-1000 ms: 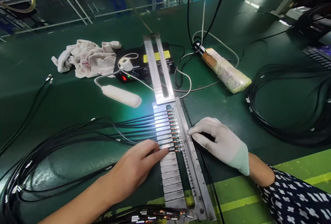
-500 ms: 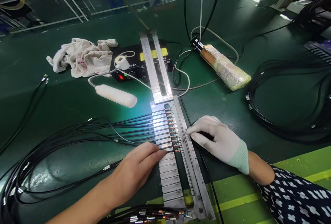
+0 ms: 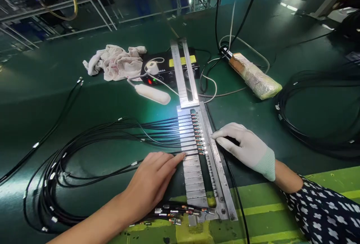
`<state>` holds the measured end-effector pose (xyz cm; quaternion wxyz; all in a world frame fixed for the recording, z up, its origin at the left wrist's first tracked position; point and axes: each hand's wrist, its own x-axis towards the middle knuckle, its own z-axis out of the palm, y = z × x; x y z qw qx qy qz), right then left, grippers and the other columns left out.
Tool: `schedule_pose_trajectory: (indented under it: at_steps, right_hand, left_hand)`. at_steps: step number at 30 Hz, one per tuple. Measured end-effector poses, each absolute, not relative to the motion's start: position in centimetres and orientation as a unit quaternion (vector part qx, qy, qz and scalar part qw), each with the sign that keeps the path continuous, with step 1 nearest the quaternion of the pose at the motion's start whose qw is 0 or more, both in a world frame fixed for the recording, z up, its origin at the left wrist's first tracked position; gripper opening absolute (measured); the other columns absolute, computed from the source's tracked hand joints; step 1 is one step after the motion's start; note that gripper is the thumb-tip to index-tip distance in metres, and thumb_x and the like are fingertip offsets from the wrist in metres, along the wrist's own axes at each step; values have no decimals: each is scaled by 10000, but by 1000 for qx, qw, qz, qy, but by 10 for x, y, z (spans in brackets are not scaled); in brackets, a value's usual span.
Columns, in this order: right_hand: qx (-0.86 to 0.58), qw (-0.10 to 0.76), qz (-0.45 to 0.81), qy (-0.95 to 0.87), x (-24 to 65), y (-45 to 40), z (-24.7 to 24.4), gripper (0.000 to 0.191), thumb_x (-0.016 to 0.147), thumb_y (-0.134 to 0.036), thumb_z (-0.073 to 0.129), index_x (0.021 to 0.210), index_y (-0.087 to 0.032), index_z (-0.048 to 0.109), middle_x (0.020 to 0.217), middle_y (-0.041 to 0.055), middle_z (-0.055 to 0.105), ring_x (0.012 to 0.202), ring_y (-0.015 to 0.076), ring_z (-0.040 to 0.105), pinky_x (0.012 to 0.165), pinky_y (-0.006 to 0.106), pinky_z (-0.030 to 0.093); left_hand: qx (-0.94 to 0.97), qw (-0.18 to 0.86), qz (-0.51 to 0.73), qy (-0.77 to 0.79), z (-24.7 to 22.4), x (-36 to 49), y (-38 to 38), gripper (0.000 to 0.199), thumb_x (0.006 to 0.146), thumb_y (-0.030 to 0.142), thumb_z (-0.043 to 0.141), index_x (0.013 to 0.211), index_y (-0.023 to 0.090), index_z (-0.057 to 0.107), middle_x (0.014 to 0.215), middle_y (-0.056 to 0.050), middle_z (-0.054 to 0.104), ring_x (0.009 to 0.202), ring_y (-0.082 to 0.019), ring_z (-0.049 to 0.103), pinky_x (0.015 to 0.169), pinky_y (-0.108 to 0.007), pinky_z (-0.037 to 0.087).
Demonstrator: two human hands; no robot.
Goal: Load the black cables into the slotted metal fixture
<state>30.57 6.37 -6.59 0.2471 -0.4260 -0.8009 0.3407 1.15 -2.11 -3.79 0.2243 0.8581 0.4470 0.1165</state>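
My bare left hand (image 3: 154, 174) lies at the left edge of a slotted metal fixture (image 3: 194, 184). Its fingers are together on a black cable (image 3: 168, 154), a fingertip resting on the slotted plate; part of the grip is hidden under the hand. More black cables lie side by side across the plate, their stripped ends with small metal connectors (image 3: 199, 139) over the long opening. On the other side, my right hand (image 3: 247, 147), in a white glove, pinches the edge of the fixture's long metal bar (image 3: 218, 157) between thumb and forefinger.
A slotted metal frame (image 3: 184, 75) leans over a black control box (image 3: 165, 72). A white lamp (image 3: 153, 94) lights the plate. Nearby are a crumpled cloth (image 3: 118, 64), a wrapped tool (image 3: 253, 75), cable coils (image 3: 287, 118) and loose connector ends (image 3: 174, 220).
The view has shifted, so most things sit further right and slightly higher. My left fingertips have moved up against the cable row; my right hand stays at the metal bar.
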Motion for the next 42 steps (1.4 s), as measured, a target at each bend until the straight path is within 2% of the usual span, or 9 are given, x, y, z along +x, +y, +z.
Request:
schedule_pose_trajectory:
  at_steps: [5, 11, 14, 17, 21, 23, 26, 32, 42]
  right_hand:
    - [-430, 235, 326, -808, 306, 63, -67, 189, 957, -295, 506, 1024, -301, 682, 1031, -28, 701, 1003, 219, 587, 952, 437, 404]
    - [-434, 234, 328, -806, 306, 63, -67, 197, 954, -321, 497, 1020, -293, 680, 1037, -23, 697, 1002, 220, 587, 942, 442, 417]
    - [-432, 238, 329, -805, 306, 63, -68, 188, 954, -316, 504, 1017, -295, 680, 1032, -29, 699, 1001, 215, 588, 947, 438, 411]
    - [-434, 244, 327, -803, 305, 63, -69, 176, 955, -302, 514, 1001, -292, 683, 1013, -33, 703, 989, 207, 591, 942, 426, 407]
    - [-430, 252, 324, -804, 305, 62, -69, 160, 955, -280, 529, 997, -289, 683, 1004, -37, 702, 973, 196, 593, 935, 407, 405]
    - [-430, 255, 324, -803, 305, 62, -70, 150, 953, -265, 540, 1000, -291, 680, 999, -42, 700, 966, 190, 593, 930, 398, 405]
    - [-424, 264, 323, -804, 305, 62, -69, 146, 952, -244, 548, 1002, -290, 678, 987, -43, 698, 955, 184, 592, 920, 387, 402]
    - [-430, 257, 334, -799, 303, 63, -66, 139, 957, -251, 556, 1005, -298, 678, 967, -47, 694, 953, 185, 583, 910, 380, 387]
    - [-437, 244, 349, -792, 304, 64, -61, 156, 944, -221, 561, 999, -300, 683, 945, -41, 691, 939, 193, 575, 899, 371, 374]
  left_hand:
    - [775, 414, -7, 478, -14, 5, -48, 132, 992, 234, 401, 1019, 248, 529, 999, -14, 559, 944, -187, 501, 838, -321, 394]
    - [734, 456, -30, 503, -4, 2, -54, 79, 944, 185, 440, 961, 240, 494, 1026, 0, 523, 976, -167, 488, 871, -299, 399]
    - [701, 482, -2, 525, -6, -1, -50, 47, 952, 243, 443, 936, 236, 487, 950, 15, 537, 872, -142, 512, 773, -253, 420]
    - [689, 437, 53, 576, -18, 0, -46, 161, 979, 320, 388, 882, 223, 474, 796, 19, 520, 722, -147, 495, 641, -255, 411]
    - [782, 251, 118, 558, -42, 12, -42, 101, 965, 252, 411, 1012, 204, 487, 914, -37, 545, 828, -200, 508, 730, -332, 436]
    - [806, 224, 135, 532, -51, 18, -41, 97, 964, 214, 431, 1039, 201, 490, 946, -47, 547, 865, -203, 507, 756, -337, 441]
    - [806, 246, 174, 509, -54, 21, -37, 85, 971, 160, 448, 1009, 201, 512, 922, -28, 555, 853, -162, 518, 750, -280, 443]
    - [828, 271, 229, 435, -46, 14, -24, 270, 961, 83, 462, 1192, 199, 539, 1062, -40, 582, 975, -109, 557, 858, -182, 443]
    - [847, 320, 178, 385, -42, 6, -2, 400, 946, 28, 418, 1301, 190, 508, 1109, -63, 538, 990, -111, 550, 863, -180, 447]
